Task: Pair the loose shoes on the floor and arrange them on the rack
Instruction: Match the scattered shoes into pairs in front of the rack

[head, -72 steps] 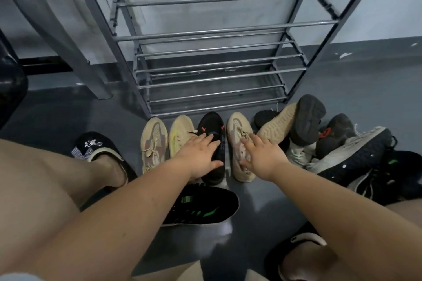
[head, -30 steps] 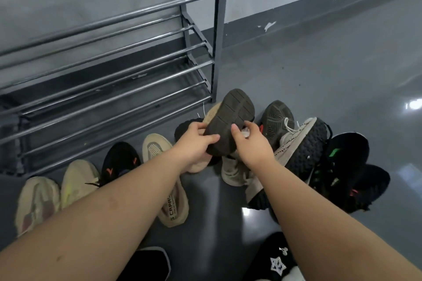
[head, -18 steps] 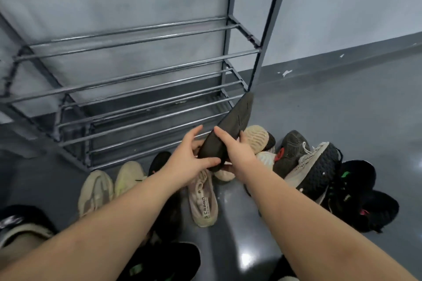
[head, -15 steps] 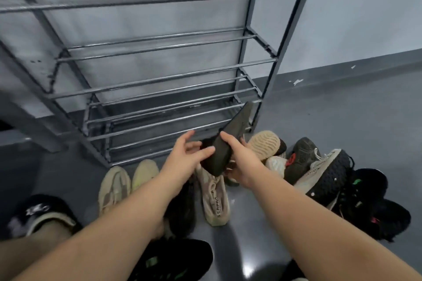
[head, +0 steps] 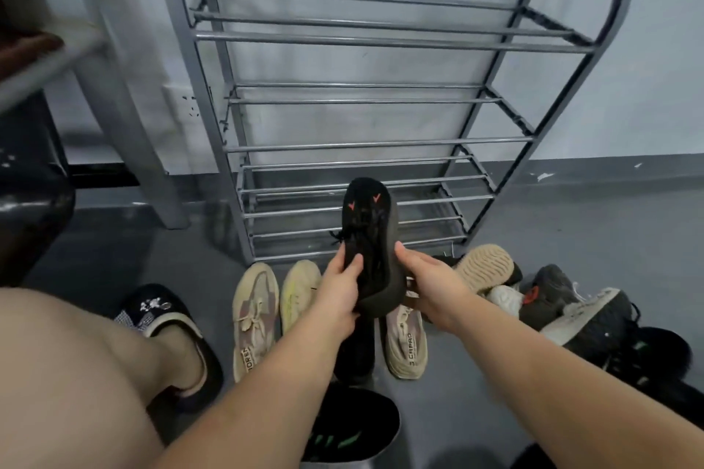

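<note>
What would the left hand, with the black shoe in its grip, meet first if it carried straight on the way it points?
Probably the lower rails of the shoe rack. The left hand and right hand hold the black shoe, toe towards them; depth is unclear.

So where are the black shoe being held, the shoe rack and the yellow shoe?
black shoe (head: 367,240): head view, on its laced upper.
rack (head: 381,145): head view, on a middle shelf bar.
yellow shoe (head: 299,287): head view, on its upper.
</note>
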Demonstrator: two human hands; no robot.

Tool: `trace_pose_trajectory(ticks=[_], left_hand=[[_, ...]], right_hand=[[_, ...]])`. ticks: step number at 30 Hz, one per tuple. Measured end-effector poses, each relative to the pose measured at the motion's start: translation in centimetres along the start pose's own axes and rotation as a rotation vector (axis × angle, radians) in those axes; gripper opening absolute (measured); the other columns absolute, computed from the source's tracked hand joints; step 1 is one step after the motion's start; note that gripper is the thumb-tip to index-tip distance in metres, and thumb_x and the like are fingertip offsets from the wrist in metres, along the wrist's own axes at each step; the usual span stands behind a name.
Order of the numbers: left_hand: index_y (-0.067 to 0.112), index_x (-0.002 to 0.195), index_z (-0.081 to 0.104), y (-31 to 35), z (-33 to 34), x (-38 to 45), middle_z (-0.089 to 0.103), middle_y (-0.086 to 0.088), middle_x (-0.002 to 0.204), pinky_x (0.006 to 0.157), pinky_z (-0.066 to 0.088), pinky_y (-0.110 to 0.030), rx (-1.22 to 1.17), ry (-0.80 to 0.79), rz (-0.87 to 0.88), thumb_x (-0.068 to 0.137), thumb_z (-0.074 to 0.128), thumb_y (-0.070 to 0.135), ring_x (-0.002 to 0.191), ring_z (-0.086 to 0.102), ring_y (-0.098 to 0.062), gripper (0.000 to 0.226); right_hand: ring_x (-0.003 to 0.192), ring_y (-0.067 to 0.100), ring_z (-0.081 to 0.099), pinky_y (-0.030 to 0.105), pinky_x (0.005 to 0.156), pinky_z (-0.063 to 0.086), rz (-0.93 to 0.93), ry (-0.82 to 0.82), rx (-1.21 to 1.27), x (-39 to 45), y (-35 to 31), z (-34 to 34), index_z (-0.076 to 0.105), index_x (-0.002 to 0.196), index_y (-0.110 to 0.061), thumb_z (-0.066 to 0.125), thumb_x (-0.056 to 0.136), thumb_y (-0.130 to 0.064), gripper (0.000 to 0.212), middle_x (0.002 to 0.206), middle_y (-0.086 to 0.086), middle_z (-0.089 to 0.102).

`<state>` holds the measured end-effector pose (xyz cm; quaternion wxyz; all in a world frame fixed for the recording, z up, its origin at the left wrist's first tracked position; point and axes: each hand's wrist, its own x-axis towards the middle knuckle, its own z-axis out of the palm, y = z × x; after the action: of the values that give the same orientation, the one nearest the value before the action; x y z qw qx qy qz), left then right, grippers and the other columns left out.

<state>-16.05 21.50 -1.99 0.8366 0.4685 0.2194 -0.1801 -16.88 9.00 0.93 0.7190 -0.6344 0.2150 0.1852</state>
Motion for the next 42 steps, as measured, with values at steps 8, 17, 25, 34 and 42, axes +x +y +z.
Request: trace_pose_trajectory(ticks=[8, 17, 25, 34, 42], left_hand=[[0.021, 0.137, 0.048, -1.0, -0.8, 0.5, 0.065, -0.004, 0.119, 0.095, 0.049, -0.038, 0.220, -0.124, 0.040, 0.093, 0.051, 0.003, 0.110, 0.061, -0.024, 0.047], [0.006, 0.136, 0.046, -4.3, -1.1, -0.1, 0.059, -0.009, 0.124, 0.094, 0.045, -0.028, 0.482, -0.215, -0.105, 0.090, 0.052, -0.005, 0.109, 0.055, -0.019, 0.048], [0.012, 0.134, 0.051, -10.7, -2.3, -0.6, 0.063, -0.003, 0.117, 0.096, 0.045, -0.026, 0.744, -0.336, -0.371, 0.091, 0.055, 0.002, 0.106, 0.059, -0.017, 0.045], [0.015, 0.134, 0.053, -14.8, -2.1, -0.5, 0.061, -0.003, 0.127, 0.102, 0.043, -0.032, 0.700, -0.261, -0.538, 0.090, 0.054, -0.001, 0.115, 0.058, -0.020, 0.047], [0.025, 0.129, 0.055, -12.8, -1.2, 1.9, 0.068, 0.004, 0.109, 0.073, 0.053, -0.026, 0.463, -0.155, -0.331, 0.094, 0.047, 0.002, 0.095, 0.064, -0.013, 0.042]], right_hand=[[0.083, 0.014, 0.068, 0.029, 0.064, 0.053, -0.008, 0.077, 0.113, 0.9, 1.5, -1.7, 0.057, 0.126, -0.012, 0.061, 0.090, -0.033, 0.041, 0.104, 0.003, 0.070], [0.076, 0.020, 0.065, 0.033, 0.060, 0.058, 0.107, 0.322, 0.198, 2.4, 5.3, -7.3, 0.050, 0.127, -0.013, 0.059, 0.093, -0.030, 0.039, 0.104, 0.008, 0.067], [0.097, 0.032, 0.060, 0.031, 0.041, 0.052, 0.335, 0.483, 0.108, 2.1, 14.0, -12.5, 0.039, 0.135, -0.009, 0.055, 0.094, -0.014, 0.044, 0.127, 0.016, 0.057], [0.098, 0.034, 0.063, 0.044, 0.077, 0.057, 0.382, 0.511, 0.054, 0.9, 15.7, -14.7, 0.042, 0.134, -0.007, 0.056, 0.094, -0.015, 0.043, 0.127, 0.018, 0.057], [0.081, 0.020, 0.063, 0.032, 0.072, 0.052, 0.458, 0.108, 0.003, 2.3, 11.6, -11.1, 0.064, 0.095, -0.015, 0.066, 0.080, -0.054, 0.041, 0.090, 0.003, 0.067]])
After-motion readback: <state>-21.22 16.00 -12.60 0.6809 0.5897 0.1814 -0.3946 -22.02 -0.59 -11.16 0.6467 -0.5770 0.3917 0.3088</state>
